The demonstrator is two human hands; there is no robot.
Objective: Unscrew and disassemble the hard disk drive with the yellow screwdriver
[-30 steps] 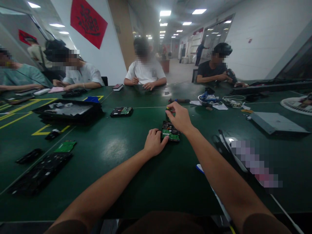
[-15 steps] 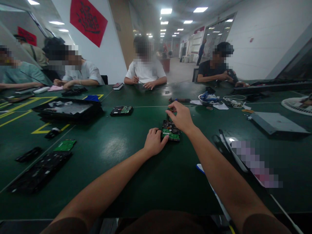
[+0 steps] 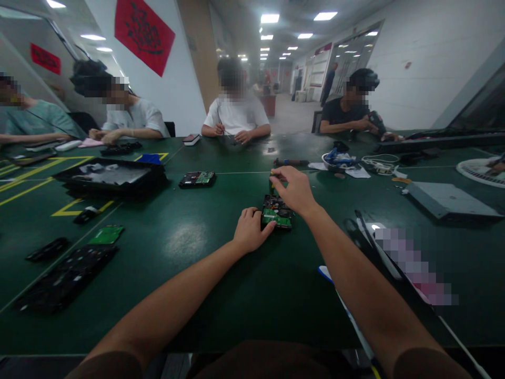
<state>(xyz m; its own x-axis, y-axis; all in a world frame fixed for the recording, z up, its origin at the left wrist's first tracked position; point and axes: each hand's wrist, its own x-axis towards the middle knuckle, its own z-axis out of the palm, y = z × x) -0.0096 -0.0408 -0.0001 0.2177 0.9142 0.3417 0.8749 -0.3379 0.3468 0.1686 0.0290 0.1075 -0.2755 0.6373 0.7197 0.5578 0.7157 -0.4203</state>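
**Pinched tool over a braced hard drive**

Head view: fingertips of the right hand (image 3: pixel 295 190) are pressed together around the top of a small dark tool, which looks like a screwdriver (image 3: pixel 272 185). It stands roughly upright at the far end of the hard drive (image 3: pixel 277 212); its tip is hidden. Gripping so high on the tool probably lets the fingers twirl it rather than push.

The left hand (image 3: pixel 249 231) lies curled on the table (image 3: pixel 189 305), its thumb pressed to the drive's near left corner, apparently to stop it sliding or turning. The drive lies flat at mid-table, straight ahead of the person, with its green circuit board facing up, so that face is the one within reach.

Around it, well apart, are a second drive (image 3: pixel 197 179), a black tray (image 3: pixel 110 176), a loose green board (image 3: pixel 105 235) and a grey flat box (image 3: pixel 445 197). Other people sit along the far edge, their hands on their own work.
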